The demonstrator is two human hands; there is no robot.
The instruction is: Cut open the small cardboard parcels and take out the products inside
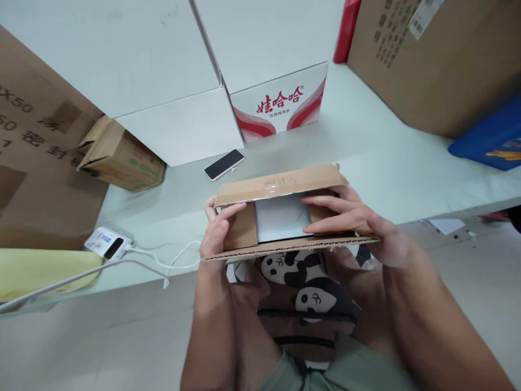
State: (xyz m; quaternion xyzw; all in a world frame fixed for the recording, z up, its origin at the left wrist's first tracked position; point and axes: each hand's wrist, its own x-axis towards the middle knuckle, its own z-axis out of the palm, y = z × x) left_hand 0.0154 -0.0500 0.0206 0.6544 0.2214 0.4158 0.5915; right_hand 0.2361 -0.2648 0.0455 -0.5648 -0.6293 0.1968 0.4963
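Note:
A small brown cardboard box (280,183) is held between my hands at the table's front edge, its top facing me. The long far and near flaps stand apart, and the short end flaps are folded inward. Between the end flaps shows a pale, whitish surface (280,217); I cannot tell what it is. My left hand (214,231) grips the left end, its fingers over the left end flap (240,225). On the other end my right hand (350,214) holds the box, two fingers stretched over the right end flap and the thumb by the near flap.
A phone-like device (224,164) lies beyond the box. Large white cartons (280,106) stand behind it. Brown cartons (431,65) stand at right, with a small open carton (126,163) at left. A white device (108,243) trails cables near the front edge.

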